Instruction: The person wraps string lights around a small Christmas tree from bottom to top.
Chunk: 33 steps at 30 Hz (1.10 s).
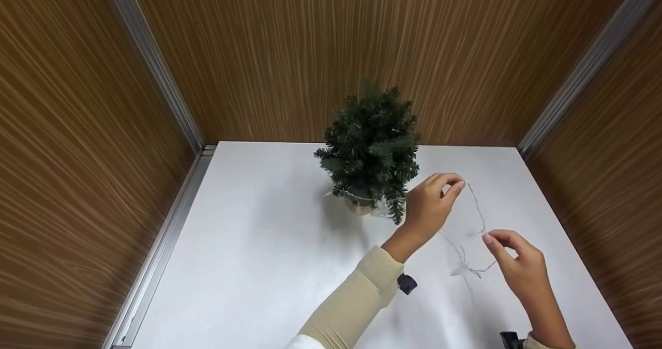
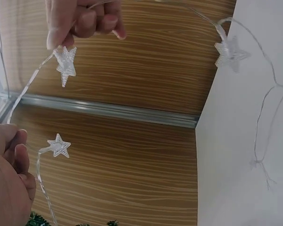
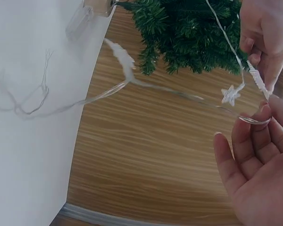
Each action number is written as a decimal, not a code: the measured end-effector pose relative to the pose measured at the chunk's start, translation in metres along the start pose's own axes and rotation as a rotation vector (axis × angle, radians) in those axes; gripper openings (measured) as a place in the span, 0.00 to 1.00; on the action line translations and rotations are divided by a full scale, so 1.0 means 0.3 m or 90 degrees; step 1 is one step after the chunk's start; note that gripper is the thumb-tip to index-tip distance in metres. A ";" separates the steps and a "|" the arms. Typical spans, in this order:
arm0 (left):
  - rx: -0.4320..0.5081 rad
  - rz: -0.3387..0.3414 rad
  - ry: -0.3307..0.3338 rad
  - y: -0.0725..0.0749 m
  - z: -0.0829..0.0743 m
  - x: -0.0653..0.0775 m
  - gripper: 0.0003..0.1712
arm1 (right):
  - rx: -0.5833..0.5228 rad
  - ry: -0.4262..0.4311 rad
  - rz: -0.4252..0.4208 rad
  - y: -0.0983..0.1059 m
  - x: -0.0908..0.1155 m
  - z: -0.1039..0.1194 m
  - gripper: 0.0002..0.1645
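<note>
A clear string of star lights (image 1: 477, 204) stretches between my two hands. My left hand (image 1: 429, 201), just right of the small green Christmas tree (image 1: 372, 147), pinches the wire between thumb and fingertips. Lower and to the right, my right hand (image 1: 525, 263) pinches the same string beside a clear star (image 2: 65, 65). Another star (image 2: 59, 145) hangs on the wire close to my left hand. From my right hand the string runs on to a further star (image 3: 120, 56) and a loose, thin wire end (image 2: 262, 162). Part of the string crosses the tree's lower front.
The tree stands in a light-coloured pot (image 1: 359, 207) near the back of the white table (image 1: 248, 245). A clear plastic box (image 3: 79, 22) lies beside the pot. Wood-grain panels (image 1: 289, 54) with metal edge strips enclose the back and both sides.
</note>
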<state>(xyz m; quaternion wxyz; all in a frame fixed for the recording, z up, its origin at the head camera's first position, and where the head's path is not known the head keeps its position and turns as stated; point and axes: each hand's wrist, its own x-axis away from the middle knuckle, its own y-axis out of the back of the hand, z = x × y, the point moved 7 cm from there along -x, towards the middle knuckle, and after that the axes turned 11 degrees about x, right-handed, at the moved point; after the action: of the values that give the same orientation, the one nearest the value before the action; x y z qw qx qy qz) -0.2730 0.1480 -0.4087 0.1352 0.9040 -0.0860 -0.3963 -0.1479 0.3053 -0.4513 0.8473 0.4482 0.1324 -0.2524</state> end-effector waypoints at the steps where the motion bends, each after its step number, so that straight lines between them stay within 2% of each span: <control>1: -0.005 -0.004 -0.001 0.005 0.001 -0.001 0.09 | -0.003 -0.002 -0.001 0.003 0.002 -0.008 0.06; 6: -0.031 -0.015 -0.004 0.011 0.002 -0.003 0.09 | -0.007 -0.033 -0.006 0.032 0.020 -0.072 0.05; 18: -0.025 -0.020 0.009 0.012 0.000 -0.024 0.11 | 0.011 -0.161 -0.001 0.101 0.058 -0.223 0.11; 22: -0.028 -0.031 -0.002 0.015 -0.019 -0.038 0.10 | 0.018 -0.179 0.016 0.105 0.069 -0.246 0.13; 28: -0.018 -0.038 0.001 0.009 -0.022 -0.049 0.10 | 0.025 -0.169 0.040 0.100 0.090 -0.262 0.13; 33: 0.010 -0.033 0.020 0.005 -0.010 -0.051 0.11 | 0.015 -0.217 0.056 0.103 0.110 -0.314 0.16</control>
<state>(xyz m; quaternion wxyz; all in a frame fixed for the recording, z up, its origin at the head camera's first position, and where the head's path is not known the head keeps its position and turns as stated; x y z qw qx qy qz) -0.2811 0.1511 -0.3959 0.1188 0.9131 -0.0638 -0.3849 -0.1031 0.3874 -0.4979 0.8623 0.4146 -0.0358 -0.2886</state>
